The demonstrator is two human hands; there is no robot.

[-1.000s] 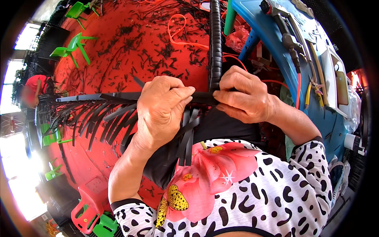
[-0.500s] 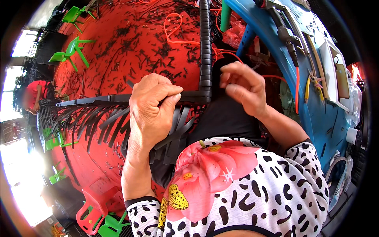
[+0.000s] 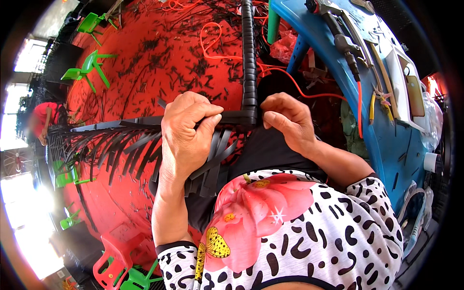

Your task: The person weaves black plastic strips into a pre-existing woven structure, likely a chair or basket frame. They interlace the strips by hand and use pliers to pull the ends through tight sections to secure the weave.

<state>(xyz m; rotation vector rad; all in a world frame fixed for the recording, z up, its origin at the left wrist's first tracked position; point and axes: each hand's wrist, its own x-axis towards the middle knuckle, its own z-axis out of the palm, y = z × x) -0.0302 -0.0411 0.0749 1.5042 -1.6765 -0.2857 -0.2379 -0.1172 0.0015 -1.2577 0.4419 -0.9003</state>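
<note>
A black frame has one bar closely wrapped in black strips and another bar running left from their corner. Many flat black strips hang from the left-hand bar. My left hand is closed over this bar, thumb and forefinger pinched on a black strip that lies along it toward the corner; what is inside the fist is hidden. Just right of the corner, my right hand has bent fingers, thumb and forefinger slightly apart, with nothing visible between them.
A blue table at right carries a tool with an orange hose, yellow-handled pliers and a white tray. Black scraps litter the red floor. Green chairs and a red chair stand left; a person bends there.
My right hand has moved left and slightly down to the frame's corner, its thumb and fingers drawing closer. My left hand keeps its pinch at about the same place.
</note>
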